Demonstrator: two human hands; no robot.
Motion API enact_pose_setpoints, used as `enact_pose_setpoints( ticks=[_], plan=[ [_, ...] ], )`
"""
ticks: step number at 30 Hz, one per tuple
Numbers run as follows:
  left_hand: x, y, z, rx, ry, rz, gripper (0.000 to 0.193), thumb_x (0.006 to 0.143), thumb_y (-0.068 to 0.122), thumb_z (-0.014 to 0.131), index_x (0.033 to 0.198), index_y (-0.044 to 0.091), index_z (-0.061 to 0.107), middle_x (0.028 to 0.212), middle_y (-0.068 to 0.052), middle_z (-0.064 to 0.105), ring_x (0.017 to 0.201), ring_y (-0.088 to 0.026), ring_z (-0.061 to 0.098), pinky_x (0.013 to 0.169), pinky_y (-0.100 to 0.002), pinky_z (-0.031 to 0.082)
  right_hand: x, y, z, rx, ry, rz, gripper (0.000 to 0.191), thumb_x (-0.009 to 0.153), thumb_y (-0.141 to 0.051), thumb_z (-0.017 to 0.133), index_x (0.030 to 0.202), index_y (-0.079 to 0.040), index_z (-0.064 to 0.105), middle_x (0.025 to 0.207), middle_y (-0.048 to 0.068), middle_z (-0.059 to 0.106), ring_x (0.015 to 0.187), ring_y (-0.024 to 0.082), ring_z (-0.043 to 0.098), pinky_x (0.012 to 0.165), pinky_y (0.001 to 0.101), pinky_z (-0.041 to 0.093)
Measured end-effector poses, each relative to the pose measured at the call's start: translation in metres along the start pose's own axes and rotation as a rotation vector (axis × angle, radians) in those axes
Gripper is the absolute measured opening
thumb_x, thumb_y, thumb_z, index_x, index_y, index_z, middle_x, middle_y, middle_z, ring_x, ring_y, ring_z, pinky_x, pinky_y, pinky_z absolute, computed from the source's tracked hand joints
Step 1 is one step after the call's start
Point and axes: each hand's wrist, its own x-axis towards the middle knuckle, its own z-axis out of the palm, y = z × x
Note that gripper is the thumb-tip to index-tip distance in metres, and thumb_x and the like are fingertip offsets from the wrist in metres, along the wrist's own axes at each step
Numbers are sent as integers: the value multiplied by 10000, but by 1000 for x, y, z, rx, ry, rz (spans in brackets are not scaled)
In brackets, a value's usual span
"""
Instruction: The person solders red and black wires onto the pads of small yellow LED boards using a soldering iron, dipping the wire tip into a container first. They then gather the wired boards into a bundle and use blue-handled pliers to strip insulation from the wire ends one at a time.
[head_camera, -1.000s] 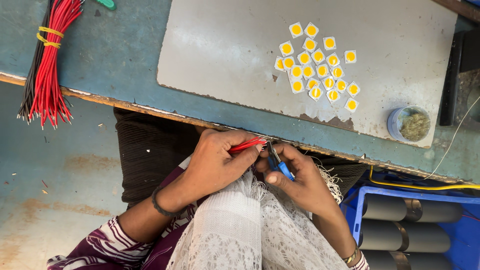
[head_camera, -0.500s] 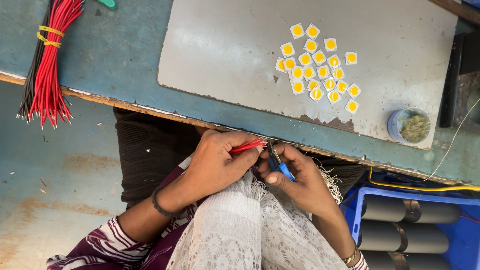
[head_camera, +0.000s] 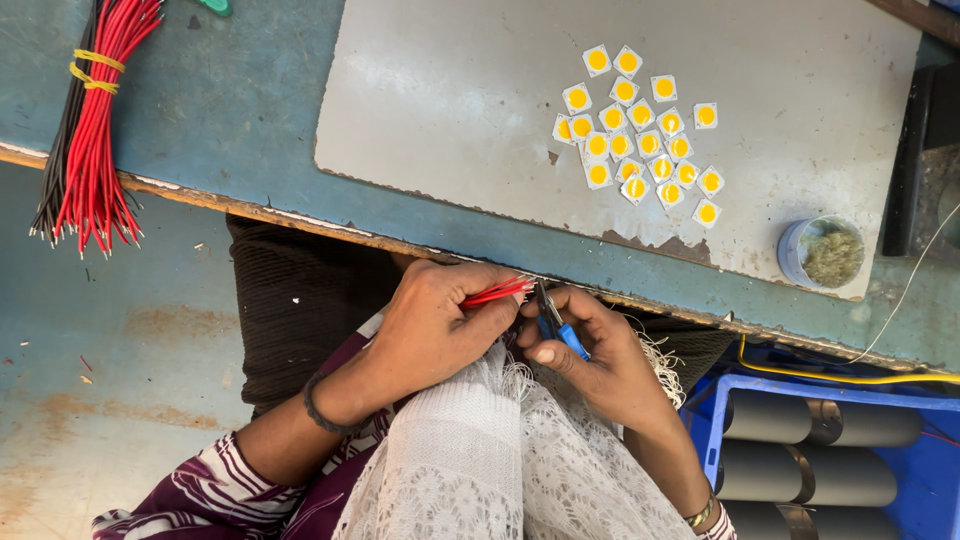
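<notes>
Below the worn teal workbench edge (head_camera: 250, 215), the left hand (head_camera: 435, 325) pinches a few thin red wires (head_camera: 497, 292), ends offered to small blue-handled cutters (head_camera: 556, 325) gripped in the right hand (head_camera: 600, 355). Square yellow-centred chips (head_camera: 640, 125) lie on a grey metal sheet (head_camera: 450, 100); a tied red-and-black wire bundle (head_camera: 90, 130) waits well apart.

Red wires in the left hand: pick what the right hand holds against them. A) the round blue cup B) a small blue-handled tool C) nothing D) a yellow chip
B: the right hand grips a small blue-handled tool at the tips of the red wires pinched in the left hand.
</notes>
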Motion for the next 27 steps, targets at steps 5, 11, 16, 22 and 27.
enact_pose_setpoints(
  ticks=[5, 11, 16, 22, 27],
  plan=[
    [-1, 0, 0, 3, -3, -24, 226, 860, 108, 690, 1046, -2, 757, 820, -132, 781, 650, -150, 761, 589, -276, 575, -1, 4, 1, -9, 28, 22, 356, 923, -216, 743, 1191, -5, 640, 952, 31, 686, 898, 107, 654, 840, 270, 558],
    [0, 2, -1, 37, -15, -46, 222, 882, 115, 690, 1066, 11, 760, 772, -130, 761, 612, -169, 746, 568, -291, 552, -2, 12, 2, -39, 73, 103, 276, 922, -161, 742, 1124, 2, 650, 835, 31, 648, 732, 90, 591, 682, 252, 517],
    [1, 13, -5, 14, -11, 81, 239, 974, 153, 661, 1159, 4, 630, 824, -112, 751, 699, -157, 745, 612, -286, 560, -3, 8, 0, 113, 45, 42, 293, 937, -159, 718, 1168, -4, 628, 861, 41, 672, 782, 109, 647, 735, 272, 562],
    [2, 12, -8, -1, -21, -50, 123, 979, 127, 650, 1005, 8, 631, 687, -83, 698, 534, -130, 632, 497, -282, 457, -7, -6, 2, 58, 34, 32, 365, 906, -210, 751, 1185, -7, 634, 978, 73, 742, 922, 139, 713, 852, 302, 585],
    [-1, 8, -10, -45, -12, -32, 80, 951, 85, 651, 976, 11, 665, 686, -70, 705, 562, -124, 651, 516, -273, 484, -4, -15, 8, -21, 12, 118, 432, 866, -241, 770, 1217, -18, 653, 1023, 83, 768, 935, 137, 698, 839, 310, 572]
  ],
)
